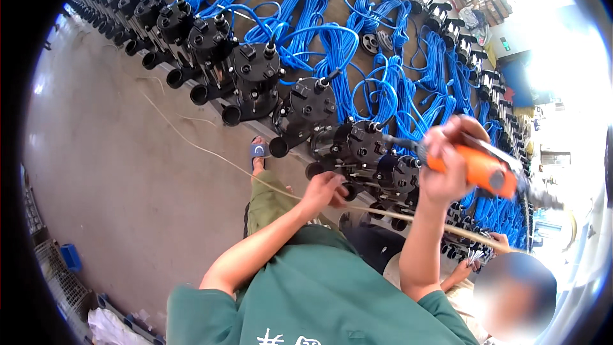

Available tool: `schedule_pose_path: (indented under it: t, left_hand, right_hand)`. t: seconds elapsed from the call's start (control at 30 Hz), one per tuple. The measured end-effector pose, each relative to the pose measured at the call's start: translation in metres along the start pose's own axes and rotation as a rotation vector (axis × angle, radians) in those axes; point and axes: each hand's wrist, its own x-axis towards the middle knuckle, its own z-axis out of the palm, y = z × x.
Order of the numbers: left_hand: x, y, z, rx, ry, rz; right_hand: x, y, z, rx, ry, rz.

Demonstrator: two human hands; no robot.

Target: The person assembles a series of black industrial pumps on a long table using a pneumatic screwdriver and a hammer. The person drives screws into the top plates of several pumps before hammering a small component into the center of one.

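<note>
My right hand [445, 169] grips an orange and black power screwdriver [484, 169], held up to the right. Its dark front end points left, toward the top of a black pump [367, 144] in the row. Motion blur and overlap hide whether the bit touches it. Lower and to the left, my left hand [324, 190] is beside the pumps' round black outlets, fingers curled together; anything in them is too blurred to make out. Another black pump [311, 102], with a flat lid and side outlet, stands just up the row.
Many black pumps line both sides of the coiled blue cables [335, 45]. A thin tan hose [211, 151] runs across the floor and past my forearms. At lower right, a co-worker [517, 294] holds thin metal pieces [473, 257]. A wire crate [59, 275] stands far left.
</note>
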Motion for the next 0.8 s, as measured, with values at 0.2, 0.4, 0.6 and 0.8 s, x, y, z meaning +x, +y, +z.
schedule_pose_path:
  t: [0.2, 0.4, 0.6, 0.8]
  left_hand:
    - [0.055, -0.053, 0.026, -0.889, 0.041, -0.105]
    - [0.064, -0.07, 0.032, -0.99, -0.01, 0.016]
    - [0.073, -0.078, 0.024, -0.956, 0.02, 0.044]
    - [0.074, -0.078, 0.024, -0.897, 0.091, 0.035]
  right_hand:
    - [-0.044, -0.017, -0.026, -0.026, 0.083, 0.071]
    - [-0.054, -0.001, -0.039, -0.098, 0.073, 0.113]
    - [-0.057, 0.011, -0.049, -0.1, 0.088, 0.141]
    - [-0.061, 0.036, -0.038, -0.074, 0.018, 0.143]
